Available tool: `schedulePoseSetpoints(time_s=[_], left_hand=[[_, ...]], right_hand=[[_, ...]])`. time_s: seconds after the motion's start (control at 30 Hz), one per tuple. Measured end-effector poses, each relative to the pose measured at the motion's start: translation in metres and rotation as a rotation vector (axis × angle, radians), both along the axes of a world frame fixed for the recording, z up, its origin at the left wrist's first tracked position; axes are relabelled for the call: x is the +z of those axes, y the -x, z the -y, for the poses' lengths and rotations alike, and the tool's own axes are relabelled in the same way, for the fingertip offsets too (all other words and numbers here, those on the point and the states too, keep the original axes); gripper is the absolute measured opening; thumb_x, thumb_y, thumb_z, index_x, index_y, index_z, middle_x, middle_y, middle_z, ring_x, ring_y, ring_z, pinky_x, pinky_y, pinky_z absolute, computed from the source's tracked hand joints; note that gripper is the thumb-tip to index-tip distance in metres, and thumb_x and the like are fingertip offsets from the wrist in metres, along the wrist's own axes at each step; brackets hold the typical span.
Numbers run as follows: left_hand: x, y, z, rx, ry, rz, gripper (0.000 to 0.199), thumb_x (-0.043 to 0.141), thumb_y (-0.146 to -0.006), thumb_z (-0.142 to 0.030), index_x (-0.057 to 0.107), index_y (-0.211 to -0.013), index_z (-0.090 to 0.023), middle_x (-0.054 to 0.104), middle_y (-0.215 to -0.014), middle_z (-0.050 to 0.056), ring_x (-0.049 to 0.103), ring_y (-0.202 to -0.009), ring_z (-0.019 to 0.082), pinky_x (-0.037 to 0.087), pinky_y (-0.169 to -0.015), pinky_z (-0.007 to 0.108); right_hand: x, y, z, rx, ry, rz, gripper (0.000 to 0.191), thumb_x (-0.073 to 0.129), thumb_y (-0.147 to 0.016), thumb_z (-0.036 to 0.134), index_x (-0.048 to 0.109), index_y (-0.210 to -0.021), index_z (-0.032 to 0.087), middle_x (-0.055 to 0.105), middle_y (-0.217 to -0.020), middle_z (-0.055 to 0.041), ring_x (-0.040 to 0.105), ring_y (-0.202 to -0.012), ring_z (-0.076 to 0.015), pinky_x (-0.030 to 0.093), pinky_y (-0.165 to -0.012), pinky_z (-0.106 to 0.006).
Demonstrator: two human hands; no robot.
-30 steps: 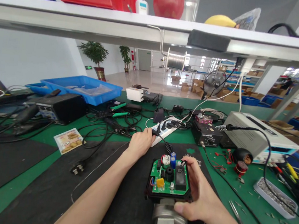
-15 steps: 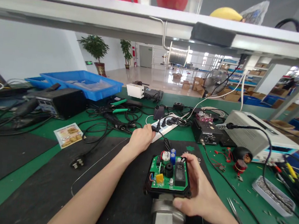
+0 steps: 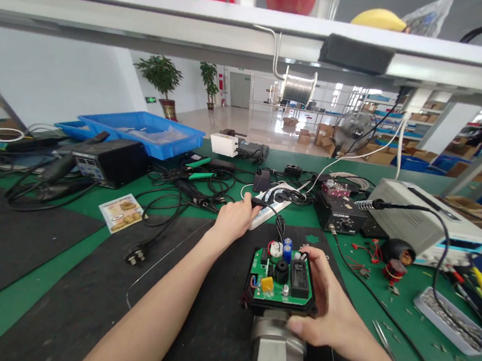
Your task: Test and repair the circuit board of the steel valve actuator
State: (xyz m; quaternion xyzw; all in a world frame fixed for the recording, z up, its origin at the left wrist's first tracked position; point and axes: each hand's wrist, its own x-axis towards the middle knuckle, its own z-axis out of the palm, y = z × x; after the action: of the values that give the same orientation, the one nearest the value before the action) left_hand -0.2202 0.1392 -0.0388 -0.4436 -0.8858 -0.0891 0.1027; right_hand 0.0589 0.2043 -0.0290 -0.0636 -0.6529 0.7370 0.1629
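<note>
Nearest, the right hand (image 3: 330, 310) was curved partly open around the right side of the black housing (image 3: 270, 306), its thumb at the metal fitting (image 3: 277, 351) just below. Circuit board (image 3: 258, 292) lay face up within that grip, components mounted. Assembly judged largely built: board seated, housing joined to fitting. Housing was uncovered; no lid seen on it.

Beyond and to the left of this grip, the left hand (image 3: 234, 220) had its fingers nearly closed on a black plug (image 3: 258, 203) at the near end of the power strip (image 3: 261, 220). Connection judged under way or just made; full seating could not be confirmed.

Obscured: the plug's prongs, the right fingertips behind the housing, and the fitting's underside. The black cord (image 3: 280, 226) ran from the strip area towards the housing, but its lower end was lost behind the components. Both forearms were cut off by the lower edge. Board markings were too small to read.
</note>
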Motion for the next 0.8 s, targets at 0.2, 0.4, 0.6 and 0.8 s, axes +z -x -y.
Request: schedulePoseSetpoints(time_s=[0.2,0.4,0.6,0.8], left_hand=[[-0.005,0.014,-0.001,0.02,-0.061,0.011,0.051,0.042,-0.103,-0.055,0.053,-0.13,-0.013,0.073,-0.101,0.015,0.073,-0.096,0.031,0.055,-0.088,0.046],[-0.003,0.031,0.006,-0.023,-0.123,0.077,0.041,0.054,-0.102,-0.045,0.058,-0.13,-0.016,0.07,-0.108,0.008,0.07,-0.096,0.022,0.059,-0.09,0.045],[-0.001,0.036,0.007,-0.106,-0.154,0.125,0.034,0.059,-0.101,-0.039,0.062,-0.127,-0.018,0.068,-0.119,0.009,0.068,-0.105,0.023,0.058,-0.093,0.045],[0.003,0.036,0.007,-0.127,-0.129,0.148,0.032,0.06,-0.1,-0.04,0.063,-0.122,-0.017,0.069,-0.114,0.008,0.068,-0.101,0.022,0.059,-0.092,0.045]], right_hand=[[0.004,0.002,0.002,-0.02,-0.026,0.011,0.09,0.094,-0.065,0.033,0.038,-0.135,0.033,0.05,-0.141,-0.0083,0.05,-0.135,-0.028,0.044,-0.111,-0.041],[0.006,0.001,0.002,-0.026,-0.076,0.053,0.091,0.093,-0.065,0.036,0.036,-0.136,0.032,0.051,-0.14,-0.0089,0.05,-0.134,-0.0273,0.043,-0.111,-0.04],[0.009,0.001,0.002,-0.023,-0.078,0.047,0.088,0.092,-0.066,0.036,0.037,-0.134,0.031,0.052,-0.141,-0.0084,0.051,-0.134,-0.0253,0.043,-0.111,-0.036],[0.011,0.002,0.003,-0.015,-0.074,0.038,0.085,0.091,-0.066,0.033,0.038,-0.132,0.031,0.053,-0.14,-0.0079,0.053,-0.133,-0.0253,0.045,-0.109,-0.035]])
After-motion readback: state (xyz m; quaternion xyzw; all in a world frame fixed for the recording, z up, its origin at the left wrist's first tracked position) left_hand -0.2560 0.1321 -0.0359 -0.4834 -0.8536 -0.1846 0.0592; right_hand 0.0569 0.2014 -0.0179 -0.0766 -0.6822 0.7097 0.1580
